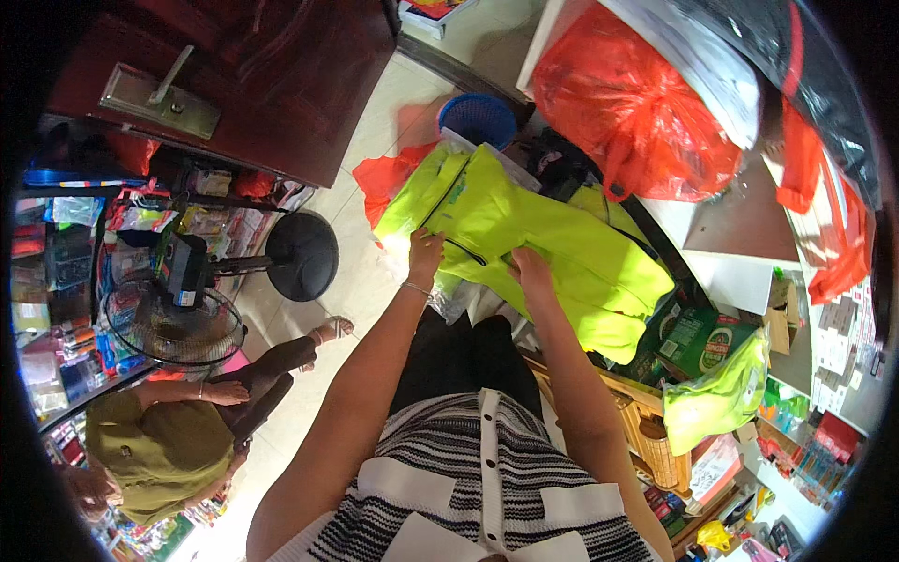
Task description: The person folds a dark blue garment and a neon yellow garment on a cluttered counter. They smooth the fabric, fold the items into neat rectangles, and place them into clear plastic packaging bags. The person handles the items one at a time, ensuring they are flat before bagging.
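Note:
A fluorescent yellow-green zip jacket (562,239) lies spread out before me, with a dark zip (449,190) along its left part and some small print near it. My left hand (426,254) grips the fabric beside the lower end of that zip. Farther right, my right hand (532,272) has its fingertips tucked into a fold of the jacket, gripping the cloth. Clear plastic wrapping (446,298) shows below the jacket, near my knees. The surface under the jacket is mostly hidden.
Red plastic bags (632,105) sit on furniture at upper right; a blue basket (479,118) stands behind the jacket. A wrapped yellow-green garment (716,404) lies by a green Tsingtao carton (699,344). At left are a pedestal fan (175,323), a seated person (161,449) and a door (281,77).

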The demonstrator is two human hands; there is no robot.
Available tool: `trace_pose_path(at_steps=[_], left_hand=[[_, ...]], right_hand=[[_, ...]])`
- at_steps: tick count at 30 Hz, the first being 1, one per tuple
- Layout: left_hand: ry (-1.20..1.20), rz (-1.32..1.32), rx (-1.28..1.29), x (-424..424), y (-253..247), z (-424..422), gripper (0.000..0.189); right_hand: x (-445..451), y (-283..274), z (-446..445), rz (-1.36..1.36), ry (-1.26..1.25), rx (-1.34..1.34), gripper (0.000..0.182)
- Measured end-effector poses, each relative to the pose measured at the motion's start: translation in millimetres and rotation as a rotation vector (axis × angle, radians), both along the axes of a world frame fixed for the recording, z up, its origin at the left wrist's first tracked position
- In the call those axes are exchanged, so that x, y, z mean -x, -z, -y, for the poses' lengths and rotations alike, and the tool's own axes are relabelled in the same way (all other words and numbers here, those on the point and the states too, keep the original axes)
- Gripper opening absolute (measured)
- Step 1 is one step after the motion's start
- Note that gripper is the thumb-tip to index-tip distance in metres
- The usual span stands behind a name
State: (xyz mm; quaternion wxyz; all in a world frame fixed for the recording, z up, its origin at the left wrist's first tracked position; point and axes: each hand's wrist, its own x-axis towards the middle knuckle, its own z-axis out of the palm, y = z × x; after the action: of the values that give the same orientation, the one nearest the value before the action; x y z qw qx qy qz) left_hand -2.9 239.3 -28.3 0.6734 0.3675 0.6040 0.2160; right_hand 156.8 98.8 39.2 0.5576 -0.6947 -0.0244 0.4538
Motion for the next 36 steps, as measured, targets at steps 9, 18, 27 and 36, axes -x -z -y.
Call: trace_pose_path(at_steps=[9,18,27,36], left_hand=[[0.164,-0.191,-0.343,-2,2,-18,0.046],[0.434,0.088,-0.106,-15,-21,-51,0.051],[0.867,-0.275,-0.749,-31,-8,-84,0.045],[0.760,-0.116,-0.630,-42,23,-90,0.031]], right_hand=[[-18,20,-55,-0.166,-0.015,0.288,0.030],[-28,2,-42,0.279,-0.118,0.246,0.028],[-11,-19,-45,0.585,-0.193,0.334,0.025],[-44,-32,-52,-0.422,0.346,-0.222,0.008]])
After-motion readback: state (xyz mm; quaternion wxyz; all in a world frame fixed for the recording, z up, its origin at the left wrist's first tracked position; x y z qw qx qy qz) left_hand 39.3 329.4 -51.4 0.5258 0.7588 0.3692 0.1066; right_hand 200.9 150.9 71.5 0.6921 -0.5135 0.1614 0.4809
